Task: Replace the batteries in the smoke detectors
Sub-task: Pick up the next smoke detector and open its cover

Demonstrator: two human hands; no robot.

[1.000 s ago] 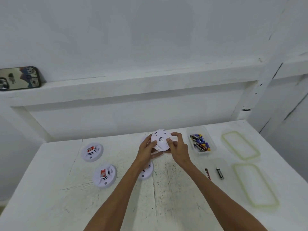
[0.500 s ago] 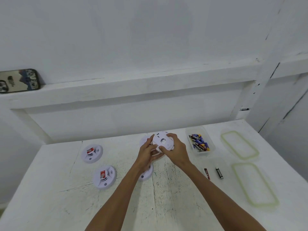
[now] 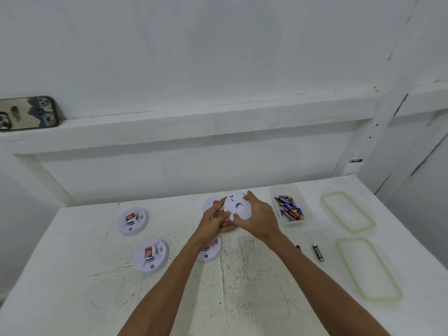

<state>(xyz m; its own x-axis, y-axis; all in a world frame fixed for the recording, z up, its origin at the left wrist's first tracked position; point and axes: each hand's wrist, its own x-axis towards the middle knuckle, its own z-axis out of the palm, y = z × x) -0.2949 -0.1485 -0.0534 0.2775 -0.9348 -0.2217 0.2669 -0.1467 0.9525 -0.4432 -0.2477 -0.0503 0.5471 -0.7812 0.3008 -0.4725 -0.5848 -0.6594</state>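
Note:
Both hands hold a white round smoke detector [image 3: 236,205] above the table, its flat back turned toward me. My right hand [image 3: 258,219] grips its right rim from above. My left hand [image 3: 213,220] holds its lower left edge with fingers and thumb. Two more white detectors with red labels lie at the left [image 3: 132,221] and front left [image 3: 150,256]. Another detector [image 3: 211,251] is partly hidden under my left wrist, and one more [image 3: 210,202] peeks out behind the held unit. A clear tub [image 3: 292,224] holds several blue and red batteries [image 3: 289,209].
A loose black battery [image 3: 318,252] and a second one [image 3: 298,247], mostly hidden by my right forearm, lie on the white table [image 3: 72,275]. Two clear lids with greenish rims [image 3: 348,212] [image 3: 368,267] lie at the right. A phone [image 3: 26,112] leans on the ledge at upper left.
The held detector has turned and tilted in my hands, moving slightly right and down. My right hand has shifted over its rim.

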